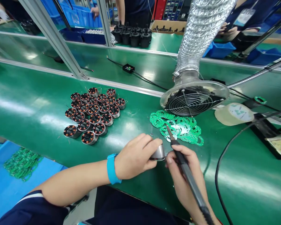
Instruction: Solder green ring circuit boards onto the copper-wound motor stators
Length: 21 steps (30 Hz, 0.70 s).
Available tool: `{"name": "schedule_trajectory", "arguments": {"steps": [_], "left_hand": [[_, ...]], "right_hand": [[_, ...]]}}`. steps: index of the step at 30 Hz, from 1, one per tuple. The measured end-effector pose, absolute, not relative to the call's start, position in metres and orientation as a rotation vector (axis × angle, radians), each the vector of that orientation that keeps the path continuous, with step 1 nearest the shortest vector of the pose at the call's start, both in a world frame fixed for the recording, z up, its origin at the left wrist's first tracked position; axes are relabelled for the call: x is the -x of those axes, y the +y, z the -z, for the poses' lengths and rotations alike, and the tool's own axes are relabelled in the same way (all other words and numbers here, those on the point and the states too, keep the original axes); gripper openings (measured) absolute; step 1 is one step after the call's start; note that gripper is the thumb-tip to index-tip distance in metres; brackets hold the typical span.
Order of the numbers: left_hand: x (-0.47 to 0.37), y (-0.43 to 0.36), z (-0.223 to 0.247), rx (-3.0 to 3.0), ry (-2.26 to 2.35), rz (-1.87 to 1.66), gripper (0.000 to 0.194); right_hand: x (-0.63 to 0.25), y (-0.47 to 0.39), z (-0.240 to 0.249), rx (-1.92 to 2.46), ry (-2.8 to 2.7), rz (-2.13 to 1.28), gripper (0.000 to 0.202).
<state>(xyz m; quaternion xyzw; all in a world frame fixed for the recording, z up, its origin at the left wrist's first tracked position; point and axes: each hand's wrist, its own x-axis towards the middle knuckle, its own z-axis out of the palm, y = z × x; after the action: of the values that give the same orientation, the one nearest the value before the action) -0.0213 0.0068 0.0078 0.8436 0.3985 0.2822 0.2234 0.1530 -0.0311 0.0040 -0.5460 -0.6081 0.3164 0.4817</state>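
My left hand (137, 156), with a blue band at the wrist, is wrapped round a silver metal cylinder (159, 153) just above the green table. A black soldering iron (186, 170) lies in my right hand (189, 175), its tip pointing up and away over a pile of green ring-shaped circuit boards (184, 128). The thumb and a finger of that hand meet at the cylinder's right edge. Left of my hands stand several motor stators (93, 109) in metal rings, with copper windings facing up.
A fume extractor fan (189, 101) on a silver duct (196, 34) hangs beyond the boards. To the right are a tape roll (234, 114), a sponge holder (269, 137) and a looping black cable (217, 175). A blue bin (46, 172) sits lower left. People work across the bench.
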Motion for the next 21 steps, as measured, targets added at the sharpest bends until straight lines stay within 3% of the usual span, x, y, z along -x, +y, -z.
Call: {"name": "schedule_trajectory", "arguments": {"steps": [3, 6, 11, 14, 21], "left_hand": [[0.022, 0.004, -0.007, -2.442, 1.114, -0.966, 0.035], [0.021, 0.004, -0.014, -2.177, 1.162, -0.950, 0.033], [0.018, 0.008, -0.020, -1.455, 1.109, -0.643, 0.041], [0.017, 0.011, -0.018, -1.152, 0.995, -0.570, 0.033], [0.019, 0.019, -0.015, -1.059, 0.822, -0.437, 0.023]], "right_hand": [[-0.142, -0.035, -0.004, 1.265, -1.005, -1.270, 0.028], [-0.140, -0.036, -0.004, 1.215, -0.868, -1.411, 0.038], [-0.155, -0.034, 0.001, 1.329, -1.167, -1.191, 0.033], [-0.165, -0.033, -0.002, 1.342, -1.360, -0.992, 0.031], [-0.168, -0.024, -0.011, 1.155, -1.750, -0.638, 0.039]]}}
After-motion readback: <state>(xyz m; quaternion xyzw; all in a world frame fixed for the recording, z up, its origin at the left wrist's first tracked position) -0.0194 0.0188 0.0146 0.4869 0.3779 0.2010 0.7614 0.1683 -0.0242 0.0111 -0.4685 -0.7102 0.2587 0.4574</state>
